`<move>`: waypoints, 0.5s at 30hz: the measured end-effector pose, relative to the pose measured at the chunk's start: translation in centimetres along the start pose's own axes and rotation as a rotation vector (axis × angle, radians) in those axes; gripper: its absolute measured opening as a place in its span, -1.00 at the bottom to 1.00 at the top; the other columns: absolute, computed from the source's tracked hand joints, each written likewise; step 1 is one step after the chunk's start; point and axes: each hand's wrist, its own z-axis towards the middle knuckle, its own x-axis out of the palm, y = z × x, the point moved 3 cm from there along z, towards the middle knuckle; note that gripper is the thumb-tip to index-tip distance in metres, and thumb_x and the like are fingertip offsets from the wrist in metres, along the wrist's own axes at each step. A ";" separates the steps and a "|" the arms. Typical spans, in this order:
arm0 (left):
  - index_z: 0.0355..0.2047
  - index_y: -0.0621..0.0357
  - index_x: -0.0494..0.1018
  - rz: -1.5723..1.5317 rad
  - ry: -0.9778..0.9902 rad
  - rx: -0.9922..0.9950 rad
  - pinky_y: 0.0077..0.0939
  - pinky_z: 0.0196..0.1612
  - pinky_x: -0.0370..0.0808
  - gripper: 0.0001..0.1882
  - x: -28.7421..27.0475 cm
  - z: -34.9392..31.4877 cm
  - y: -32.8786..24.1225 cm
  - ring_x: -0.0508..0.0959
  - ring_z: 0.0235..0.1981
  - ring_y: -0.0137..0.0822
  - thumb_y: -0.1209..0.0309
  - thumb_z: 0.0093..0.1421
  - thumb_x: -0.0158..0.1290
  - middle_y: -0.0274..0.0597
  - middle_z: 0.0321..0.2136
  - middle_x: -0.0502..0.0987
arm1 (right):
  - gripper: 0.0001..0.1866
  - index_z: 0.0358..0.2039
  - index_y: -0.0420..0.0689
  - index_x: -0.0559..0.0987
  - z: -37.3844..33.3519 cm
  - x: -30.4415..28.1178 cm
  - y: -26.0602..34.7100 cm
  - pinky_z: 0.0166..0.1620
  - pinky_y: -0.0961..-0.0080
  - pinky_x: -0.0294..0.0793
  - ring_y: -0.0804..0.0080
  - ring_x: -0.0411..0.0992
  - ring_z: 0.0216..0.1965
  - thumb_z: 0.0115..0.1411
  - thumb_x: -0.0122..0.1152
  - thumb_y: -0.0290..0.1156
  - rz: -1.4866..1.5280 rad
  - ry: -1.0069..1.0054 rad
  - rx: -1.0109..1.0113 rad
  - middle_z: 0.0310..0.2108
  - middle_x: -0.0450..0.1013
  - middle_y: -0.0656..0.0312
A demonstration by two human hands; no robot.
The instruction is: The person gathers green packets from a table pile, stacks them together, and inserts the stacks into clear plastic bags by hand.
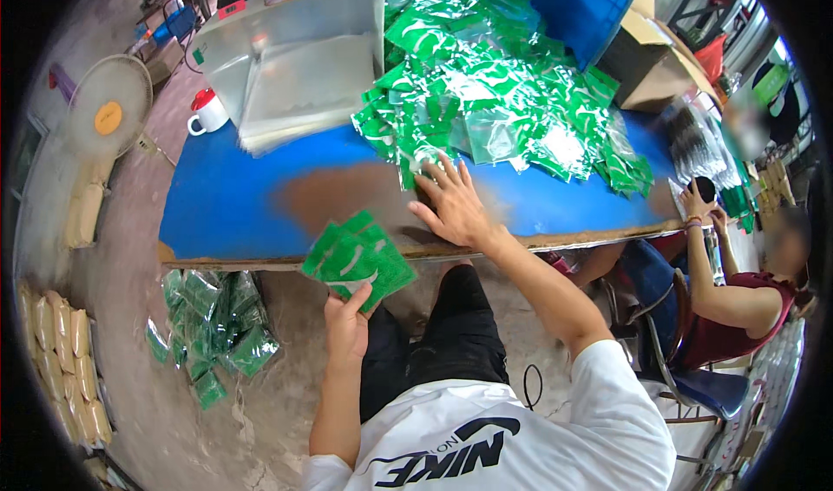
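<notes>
My left hand (347, 319) grips a small fan of flat green packets (363, 261) by their lower corner, just off the table's front edge. Thumb on top, its other fingers are hidden under the packets. My right hand (458, 203) lies over the table with fingers spread, its fingertips at the near edge of a big heap of shiny green packets (512, 83). Whether those fingertips touch a packet is hard to make out. The heap spills from a tipped blue bin (599, 14) onto the blue tabletop (226, 200), whose middle is worn brown.
Left of the heap are a box of clear plastic sleeves (304, 88) and a red-and-white mug (206, 112). More green packets (217, 322) lie on the floor. A fan (111, 105) stands far left, a cardboard box (651, 66) at the right, beyond a seated person (733, 304).
</notes>
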 end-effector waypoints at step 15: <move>0.19 0.27 0.31 -0.147 0.124 -0.107 -0.26 0.20 0.43 -0.52 0.7 0.2 0.7 0.48 0.13 -0.22 0.59 0.25 0.08 -0.17 0.10 0.47 | -0.01 0.29 -0.23 0.31 -3.6 0.9 -7.3 0.38 -0.18 -0.07 -0.24 -0.03 0.40 0.18 -0.05 0.43 -0.086 0.251 0.155 0.35 0.13 -0.15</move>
